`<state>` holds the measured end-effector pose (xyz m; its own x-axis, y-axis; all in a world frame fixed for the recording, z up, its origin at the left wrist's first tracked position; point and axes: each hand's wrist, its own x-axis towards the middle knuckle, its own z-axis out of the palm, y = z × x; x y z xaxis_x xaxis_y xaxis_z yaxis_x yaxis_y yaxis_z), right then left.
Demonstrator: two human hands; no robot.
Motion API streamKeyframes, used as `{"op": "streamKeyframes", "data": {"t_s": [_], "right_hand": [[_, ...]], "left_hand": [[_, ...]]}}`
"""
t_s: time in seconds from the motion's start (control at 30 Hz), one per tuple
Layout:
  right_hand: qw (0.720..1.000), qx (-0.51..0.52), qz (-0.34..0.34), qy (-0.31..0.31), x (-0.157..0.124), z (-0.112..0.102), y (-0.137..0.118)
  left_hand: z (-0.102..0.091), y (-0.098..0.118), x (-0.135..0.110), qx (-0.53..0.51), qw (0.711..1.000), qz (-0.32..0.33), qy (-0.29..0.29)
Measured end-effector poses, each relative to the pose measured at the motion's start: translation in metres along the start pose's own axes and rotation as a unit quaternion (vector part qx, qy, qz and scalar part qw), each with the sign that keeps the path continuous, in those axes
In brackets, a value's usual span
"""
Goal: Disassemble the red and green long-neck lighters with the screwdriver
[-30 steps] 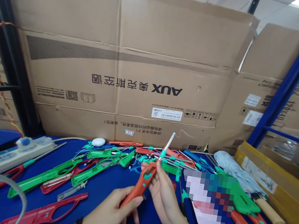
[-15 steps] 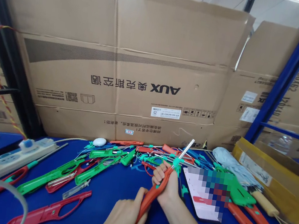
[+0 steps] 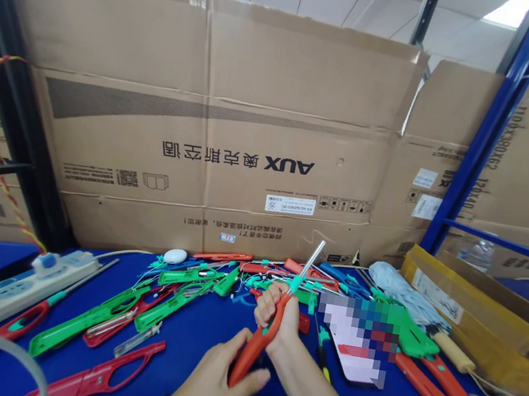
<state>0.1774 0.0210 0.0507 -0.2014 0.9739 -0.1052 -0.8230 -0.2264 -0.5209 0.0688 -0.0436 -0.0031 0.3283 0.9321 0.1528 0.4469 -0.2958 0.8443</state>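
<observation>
A red-orange long-reach lighter (image 3: 250, 356) with a teal collar and a metal tube tilts up and to the right over the blue table. My right hand (image 3: 285, 320) wraps round its upper part by the trigger loop, fingers closed. Around the lower end of the handle is my left hand (image 3: 211, 378), its thumb on one side and fingers on the other. Left of my hands lie a red lighter shell half (image 3: 85, 379), green shell halves (image 3: 84, 322) and a clear tube-like part (image 3: 138, 340).
A phone (image 3: 354, 345), partly blurred out, lies to the right beside red-orange lighter pieces (image 3: 430, 390). A power strip (image 3: 7, 294) runs along the left. Behind the parts pile stands a cardboard sheet (image 3: 242, 86); a yellow-taped box (image 3: 472, 320) sits at right.
The view has tilted up a little and shifted. Both hands still hold the lighter, now slightly further left in view. My left thumb has come away from the handle's side and points outward more.
</observation>
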Motion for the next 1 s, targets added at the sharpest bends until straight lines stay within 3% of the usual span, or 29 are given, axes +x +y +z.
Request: {"op": "streamKeyframes", "data": {"t_s": [0.1, 0.17, 0.27, 0.4, 0.57, 0.67, 0.8, 1.0], "right_hand": [[0.999, -0.015, 0.030, -0.021, -0.002, 0.000, 0.009], [0.999, -0.022, 0.038, -0.031, -0.002, -0.001, 0.013], [0.997, -0.058, 0.029, -0.033, 0.001, -0.003, 0.011], [0.992, -0.127, -0.019, -0.010, 0.004, -0.008, -0.010], [0.962, -0.243, -0.119, -0.042, 0.004, -0.013, -0.031], [0.955, -0.271, -0.098, -0.070, 0.004, -0.016, -0.024], [0.949, -0.289, -0.063, -0.111, 0.000, -0.017, -0.015], [0.933, -0.350, -0.048, -0.067, -0.011, -0.014, -0.026]], "left_hand": [[0.000, -0.003, 0.007, -0.198, 0.976, -0.080, -0.040], [-0.001, -0.004, 0.010, -0.243, 0.964, -0.098, -0.032], [-0.004, -0.001, 0.012, -0.253, 0.964, -0.087, 0.013], [-0.010, 0.002, 0.014, -0.233, 0.966, -0.082, 0.071], [-0.013, 0.001, 0.016, -0.215, 0.971, -0.100, 0.031], [-0.013, 0.003, 0.016, -0.236, 0.966, -0.102, 0.011], [-0.018, 0.010, 0.013, -0.236, 0.967, -0.083, 0.045], [-0.030, 0.014, 0.015, -0.207, 0.973, -0.048, 0.089]]}}
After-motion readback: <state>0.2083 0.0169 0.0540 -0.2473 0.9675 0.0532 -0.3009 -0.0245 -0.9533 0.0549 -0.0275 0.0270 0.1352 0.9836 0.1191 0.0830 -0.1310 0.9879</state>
